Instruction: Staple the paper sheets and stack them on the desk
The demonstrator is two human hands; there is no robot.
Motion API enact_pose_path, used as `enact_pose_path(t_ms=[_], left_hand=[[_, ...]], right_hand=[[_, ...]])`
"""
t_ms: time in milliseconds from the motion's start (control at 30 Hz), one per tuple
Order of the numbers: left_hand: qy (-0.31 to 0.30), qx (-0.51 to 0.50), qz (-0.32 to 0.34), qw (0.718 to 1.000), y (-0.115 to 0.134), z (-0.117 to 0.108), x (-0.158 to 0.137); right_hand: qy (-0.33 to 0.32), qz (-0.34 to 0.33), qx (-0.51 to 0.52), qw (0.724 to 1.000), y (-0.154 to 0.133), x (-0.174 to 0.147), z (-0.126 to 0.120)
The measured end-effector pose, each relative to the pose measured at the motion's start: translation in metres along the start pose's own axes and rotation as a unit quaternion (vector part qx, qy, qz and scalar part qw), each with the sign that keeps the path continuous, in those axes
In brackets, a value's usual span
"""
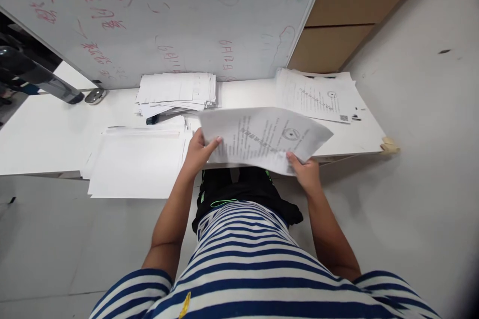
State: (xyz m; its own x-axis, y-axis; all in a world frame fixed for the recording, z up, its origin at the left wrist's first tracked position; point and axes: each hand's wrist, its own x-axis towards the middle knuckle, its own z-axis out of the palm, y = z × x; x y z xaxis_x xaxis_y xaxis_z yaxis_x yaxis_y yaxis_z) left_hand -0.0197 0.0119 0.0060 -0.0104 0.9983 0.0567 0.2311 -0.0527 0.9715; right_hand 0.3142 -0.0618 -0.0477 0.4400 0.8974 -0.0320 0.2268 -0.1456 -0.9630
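Note:
A printed sheet of paper with a round emblem is held up in front of me, over the near edge of the desk. My left hand grips its left end, thumb on top. At its lower right edge, my right hand pinches the paper, fingers hidden underneath. The sheet bends slightly between the two hands; whether it is one sheet or several, I cannot tell. Close to my left hand lies a stack of blank-faced paper, partly overhanging the desk's front edge.
Along the whiteboard sits an uneven pile of papers. More printed sheets lie at the right end of the white desk. A computer mouse and a dark bottle-like object are at the left. Cardboard stands behind on the right.

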Motion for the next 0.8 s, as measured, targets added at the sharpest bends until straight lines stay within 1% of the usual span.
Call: enact_pose_path(t_ms=[67,100,167,200,267,333,400,500,567,667,800], left_hand=[[-0.033,0.013,0.015,0.999,0.005,0.01,0.012],[-0.044,0.037,0.027,0.998,0.006,0.016,0.018],[-0.058,0.131,0.074,0.987,0.004,0.029,0.029],[-0.065,0.191,0.105,0.974,0.001,0.036,0.033],[-0.087,0.306,0.159,0.934,-0.008,0.047,0.04],[-0.106,0.383,0.182,0.9,-0.021,0.056,0.045],[-0.108,0.421,0.182,0.882,-0.034,0.061,0.047],[-0.086,0.44,0.19,0.873,-0.047,0.063,0.046],[-0.08,0.438,0.198,0.873,-0.049,0.063,0.044],[-0.088,0.427,0.2,0.878,-0.048,0.061,0.044],[-0.092,0.413,0.2,0.884,-0.047,0.059,0.045]], right_hand=[[0.016,0.061,0.026,0.998,0.013,-0.005,-0.026],[0.025,0.089,0.048,0.995,0.019,-0.008,-0.04],[0.063,0.132,0.099,0.984,0.032,-0.014,-0.064],[0.084,0.149,0.12,0.978,0.038,-0.018,-0.075],[0.12,0.174,0.145,0.967,0.047,-0.025,-0.091],[0.136,0.181,0.15,0.962,0.053,-0.031,-0.1],[0.133,0.177,0.146,0.964,0.057,-0.035,-0.102],[0.108,0.184,0.15,0.966,0.059,-0.034,-0.097],[0.092,0.202,0.167,0.961,0.059,-0.031,-0.092],[0.074,0.228,0.191,0.952,0.059,-0.028,-0.084],[0.054,0.233,0.2,0.95,0.06,-0.026,-0.074]])
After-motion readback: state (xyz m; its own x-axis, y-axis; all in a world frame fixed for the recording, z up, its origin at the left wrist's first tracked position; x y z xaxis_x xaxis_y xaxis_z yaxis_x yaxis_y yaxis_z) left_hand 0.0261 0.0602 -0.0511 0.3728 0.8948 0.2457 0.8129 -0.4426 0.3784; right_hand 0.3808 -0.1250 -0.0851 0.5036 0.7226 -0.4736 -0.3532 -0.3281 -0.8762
